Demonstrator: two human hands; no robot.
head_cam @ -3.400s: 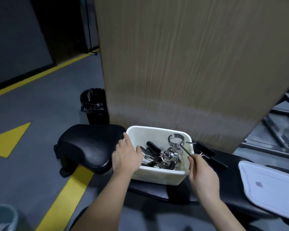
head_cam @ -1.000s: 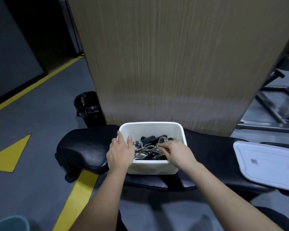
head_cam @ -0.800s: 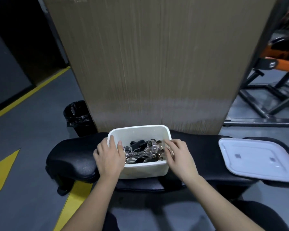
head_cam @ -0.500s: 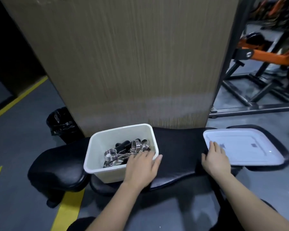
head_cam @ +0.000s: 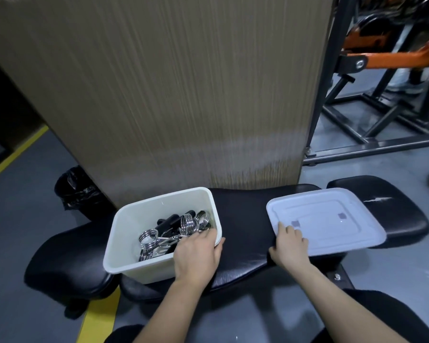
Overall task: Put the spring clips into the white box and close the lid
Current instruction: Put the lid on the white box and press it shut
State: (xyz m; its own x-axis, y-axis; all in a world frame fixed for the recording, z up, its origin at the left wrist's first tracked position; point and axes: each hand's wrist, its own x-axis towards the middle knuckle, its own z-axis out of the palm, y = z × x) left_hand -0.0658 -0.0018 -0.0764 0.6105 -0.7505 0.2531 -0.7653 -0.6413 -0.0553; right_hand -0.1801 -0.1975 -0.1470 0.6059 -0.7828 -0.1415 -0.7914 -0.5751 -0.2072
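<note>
The open white box (head_cam: pixel 134 243) stands on the black padded bench (head_cam: pixel 243 226). Inside it lie several chrome spring clips (head_cam: pixel 183 229) with black handles. My left hand (head_cam: pixel 196 258) grips the box's near right corner, fingers over the rim. The white lid (head_cam: pixel 332 219) lies flat on the bench to the right of the box. My right hand (head_cam: pixel 289 246) rests on the lid's near left corner, fingers on top and thumb at the edge.
A tall wood-grain panel (head_cam: pixel 171 95) rises right behind the bench. A black bin (head_cam: pixel 77 189) stands on the floor at the left. Gym machine frames (head_cam: pixel 382 107) fill the right background. Yellow floor lines (head_cam: pixel 97 320) run below the bench.
My right hand left the box and moved right onto the lid's corner. My left hand shifted from the box's left side to its right corner. The view swung right.
</note>
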